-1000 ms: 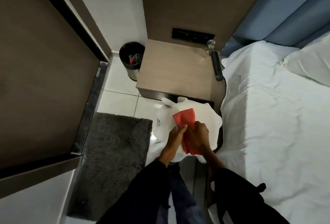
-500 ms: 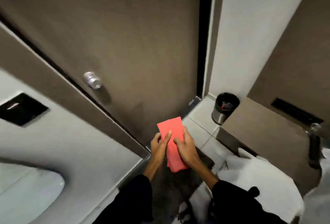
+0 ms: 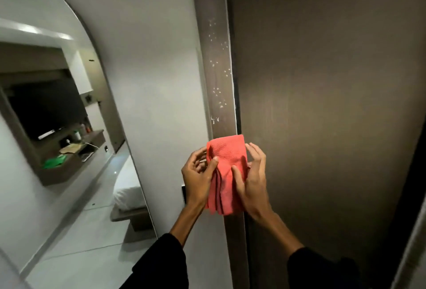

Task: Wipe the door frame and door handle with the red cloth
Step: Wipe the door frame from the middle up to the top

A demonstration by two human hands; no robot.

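Note:
The folded red cloth (image 3: pixel 224 171) hangs in front of the brown door frame strip (image 3: pixel 215 70), which runs upright and carries small white specks above the cloth. My left hand (image 3: pixel 198 178) grips the cloth's left edge with thumb on its front. My right hand (image 3: pixel 250 180) holds its right side, fingers spread and thumb pressed on the fabric. The brown door (image 3: pixel 322 104) fills the right. The door handle is not in view.
A large arched mirror (image 3: pixel 69 127) on the white wall (image 3: pixel 161 58) at left reflects a bed, a shelf and a dark screen. A small dark wall plate (image 3: pixel 183 193) sits just left of my left wrist.
I have turned from the floor and lower door up to the frame. Both hands have lifted the red cloth from waist height to the frame strip.

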